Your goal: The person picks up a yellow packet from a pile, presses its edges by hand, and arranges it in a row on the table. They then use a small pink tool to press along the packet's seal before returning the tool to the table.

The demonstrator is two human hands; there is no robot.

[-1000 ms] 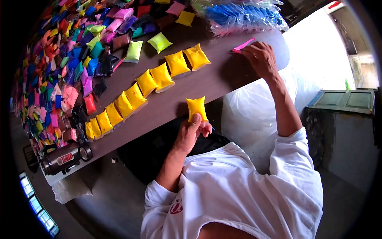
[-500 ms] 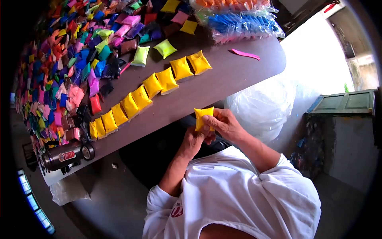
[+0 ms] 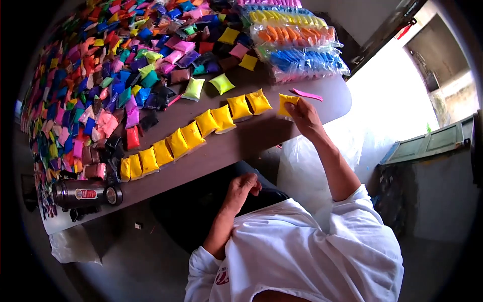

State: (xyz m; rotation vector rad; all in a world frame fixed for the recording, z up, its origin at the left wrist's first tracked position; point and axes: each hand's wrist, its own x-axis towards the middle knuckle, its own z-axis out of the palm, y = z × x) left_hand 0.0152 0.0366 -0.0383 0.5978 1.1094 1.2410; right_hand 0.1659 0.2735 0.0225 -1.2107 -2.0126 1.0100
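Note:
My right hand [image 3: 304,116] is closed on a small yellow packet [image 3: 288,104], which it holds at the table's right part, just past the end of a row. That row of yellow packets [image 3: 191,134] runs slantwise along the near side of the table. Close above my right hand lies a pink plastic strip [image 3: 308,94]. My left hand [image 3: 242,190] rests above my lap, apart from the table, with its fingers curled in and nothing visible in them.
A large heap of coloured packets [image 3: 126,65] covers the table's left and far part. Clear bags of blue, orange and yellow pieces [image 3: 297,60] are stacked at the far right. A dark flask [image 3: 83,194] lies at the left corner. A plastic sack [image 3: 302,176] stands below the table edge.
My right hand has carried the yellow packet from in front of my body up and forward to the table. The left hand has let go of it and stayed near my lap.

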